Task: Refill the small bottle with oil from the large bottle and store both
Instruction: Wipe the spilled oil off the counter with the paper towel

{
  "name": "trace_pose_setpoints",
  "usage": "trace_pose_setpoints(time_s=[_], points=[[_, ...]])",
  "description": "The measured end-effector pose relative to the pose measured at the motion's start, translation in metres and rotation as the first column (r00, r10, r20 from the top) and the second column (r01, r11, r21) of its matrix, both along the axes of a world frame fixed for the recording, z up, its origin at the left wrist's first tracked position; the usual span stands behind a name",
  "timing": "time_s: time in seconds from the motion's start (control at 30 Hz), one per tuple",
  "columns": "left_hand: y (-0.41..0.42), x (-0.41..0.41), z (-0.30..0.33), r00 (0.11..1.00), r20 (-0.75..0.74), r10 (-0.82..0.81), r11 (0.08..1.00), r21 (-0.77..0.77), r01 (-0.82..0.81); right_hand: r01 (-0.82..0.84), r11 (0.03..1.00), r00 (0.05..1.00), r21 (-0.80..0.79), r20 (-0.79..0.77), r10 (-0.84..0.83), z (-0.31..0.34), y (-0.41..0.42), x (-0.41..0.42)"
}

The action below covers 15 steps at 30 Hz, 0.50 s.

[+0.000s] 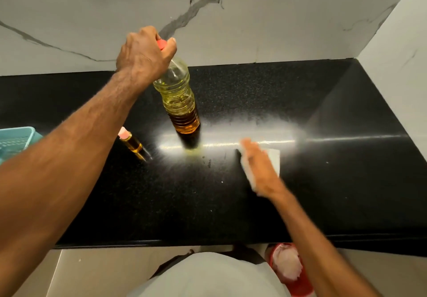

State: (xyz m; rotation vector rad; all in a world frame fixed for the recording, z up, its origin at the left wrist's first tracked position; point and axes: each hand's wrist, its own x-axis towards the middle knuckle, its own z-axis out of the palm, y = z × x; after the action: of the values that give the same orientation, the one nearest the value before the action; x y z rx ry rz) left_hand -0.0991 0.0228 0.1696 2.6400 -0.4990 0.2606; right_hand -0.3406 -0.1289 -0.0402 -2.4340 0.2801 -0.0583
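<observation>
The tall clear plastic bottle of yellow oil (181,98) stands upright at the centre of the frame on the black speckled stone table (346,181), its long axis vertical; the left hand (143,54) curls over its red cap (161,43) from the upper left, gripping the neck; the small glass bottle of amber oil with a pale pink top (131,141) sits just left of it, under the left forearm, so the left hand looks nearer to both; the right hand (261,169), blurred, lies flat-fingered on a white cloth or sponge (273,158) at centre right; whether the small bottle stands upright or tilted is hard to make out, and its base merges with a reflection.
</observation>
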Motion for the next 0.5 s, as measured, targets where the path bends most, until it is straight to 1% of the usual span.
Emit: trace_pose_setpoints(time_s=[0.03, 0.07, 0.1, 0.17, 0.23, 0.33, 0.43, 0.5], points=[[-0.001, 0.000, 0.000, 1.000, 0.000, -0.006, 1.000, 0.004, 0.006, -0.084, 0.988, 0.992, -0.128, -0.103, 0.071, -0.004, 0.014, 0.004], [-0.001, 0.000, 0.000, 1.000, 0.000, -0.011, 1.000, 0.008, 0.011, -0.161, 0.950, 0.970, -0.266, -0.219, 0.103, -0.008, 0.027, 0.008], [-0.001, 0.001, 0.000, 1.000, 0.001, -0.016, 1.000, 0.015, 0.016, -0.196, 0.923, 0.960, -0.331, -0.255, 0.113, -0.012, 0.038, 0.009], [-0.001, 0.001, 0.000, 1.000, 0.002, -0.026, 0.999, 0.025, 0.026, -0.123, 0.927, 0.979, -0.354, -0.196, 0.055, -0.011, 0.043, 0.008], [-0.002, 0.001, 0.001, 0.999, 0.001, -0.032, 0.999, 0.033, 0.032, -0.079, 0.937, 0.984, -0.341, -0.180, 0.017, -0.012, 0.041, 0.004], [-0.003, 0.001, 0.000, 0.999, 0.010, -0.044, 0.998, 0.044, 0.044, -0.081, 0.937, 0.967, -0.341, -0.256, -0.010, -0.015, 0.044, -0.008], [-0.004, 0.000, -0.002, 0.998, 0.022, -0.055, 0.998, 0.042, 0.054, -0.055, 0.940, 0.962, -0.336, -0.268, -0.040, -0.020, 0.057, -0.018], [-0.004, -0.001, -0.002, 0.998, 0.030, -0.061, 0.997, 0.050, 0.059, -0.099, 0.937, 0.958, -0.334, -0.287, -0.001, -0.021, 0.070, -0.016]])
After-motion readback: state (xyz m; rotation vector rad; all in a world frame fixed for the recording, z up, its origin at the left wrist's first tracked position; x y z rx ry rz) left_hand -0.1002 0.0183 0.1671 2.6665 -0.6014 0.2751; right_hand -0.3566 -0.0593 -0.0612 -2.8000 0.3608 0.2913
